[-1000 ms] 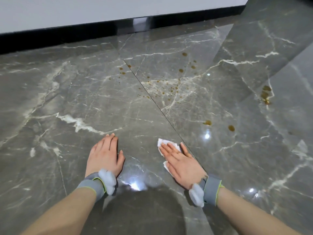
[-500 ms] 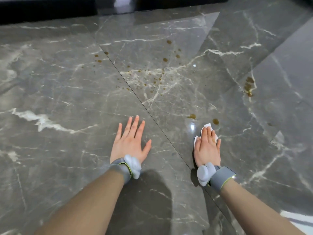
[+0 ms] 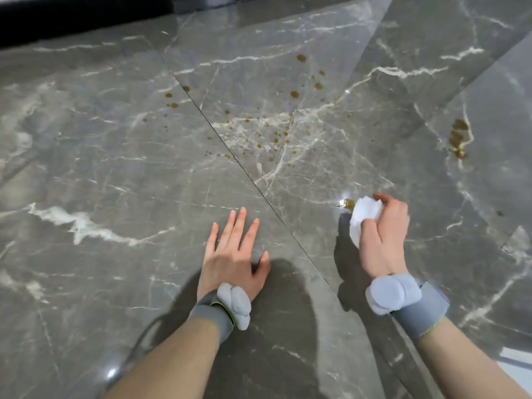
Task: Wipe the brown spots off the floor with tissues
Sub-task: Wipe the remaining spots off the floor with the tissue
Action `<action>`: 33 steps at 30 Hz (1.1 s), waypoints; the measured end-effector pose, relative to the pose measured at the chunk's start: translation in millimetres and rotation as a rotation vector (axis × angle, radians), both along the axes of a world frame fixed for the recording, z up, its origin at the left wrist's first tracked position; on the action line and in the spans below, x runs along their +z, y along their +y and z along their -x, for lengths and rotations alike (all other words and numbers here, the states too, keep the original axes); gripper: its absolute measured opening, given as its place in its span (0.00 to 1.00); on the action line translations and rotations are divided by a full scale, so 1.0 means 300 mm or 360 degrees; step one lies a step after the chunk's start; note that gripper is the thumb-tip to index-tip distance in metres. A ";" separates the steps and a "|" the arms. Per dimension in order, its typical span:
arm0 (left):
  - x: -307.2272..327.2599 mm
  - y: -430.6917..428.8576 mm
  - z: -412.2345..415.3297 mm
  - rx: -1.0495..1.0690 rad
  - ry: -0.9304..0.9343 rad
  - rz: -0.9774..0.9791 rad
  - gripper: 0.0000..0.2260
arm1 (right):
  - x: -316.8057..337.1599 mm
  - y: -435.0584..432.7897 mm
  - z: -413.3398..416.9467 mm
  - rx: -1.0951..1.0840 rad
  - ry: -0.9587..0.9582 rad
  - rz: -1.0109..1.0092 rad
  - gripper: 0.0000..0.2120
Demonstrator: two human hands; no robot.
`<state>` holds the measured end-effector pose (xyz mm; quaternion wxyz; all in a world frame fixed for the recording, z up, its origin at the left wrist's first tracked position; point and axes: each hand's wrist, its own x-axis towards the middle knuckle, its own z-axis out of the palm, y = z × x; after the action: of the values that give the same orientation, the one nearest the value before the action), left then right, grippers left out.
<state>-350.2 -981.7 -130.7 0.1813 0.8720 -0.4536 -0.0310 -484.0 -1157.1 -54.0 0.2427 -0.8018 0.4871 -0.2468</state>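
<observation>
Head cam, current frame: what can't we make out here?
Head view only:
- Underside of the tissue: hidden by the right hand gripping it, so I cannot tell whether it is stained or clean.
- The floor under that hand and under the left hand: covered.
- The fine brown specks: too small to count.
- The black baseboard: cut off by the top edge.
</observation>
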 end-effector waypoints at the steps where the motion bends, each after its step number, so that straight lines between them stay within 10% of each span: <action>1: 0.003 -0.001 0.002 0.0001 0.0001 -0.0002 0.25 | 0.020 -0.057 0.006 -0.0076 0.0046 0.0094 0.25; 7: 0.004 -0.002 -0.002 0.0014 0.0042 -0.0043 0.25 | 0.019 -0.264 0.167 -0.0655 0.0123 0.0161 0.23; 12: 0.009 -0.001 0.005 0.0029 0.0010 -0.0133 0.27 | -0.087 -0.229 0.238 -0.0250 0.0609 -0.0017 0.24; 23: 0.010 -0.008 -0.003 0.0046 -0.0004 -0.0177 0.26 | -0.120 -0.199 0.088 -0.0189 0.0134 -0.0179 0.19; 33: 0.004 -0.007 -0.003 0.0002 -0.0017 -0.0086 0.26 | -0.168 0.107 -0.140 0.1043 0.0654 0.0079 0.30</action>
<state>-349.3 -983.9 -129.6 0.1552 0.8770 -0.4530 -0.0384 -441.9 -1125.1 -104.5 0.1867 -0.9533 0.2374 -0.0020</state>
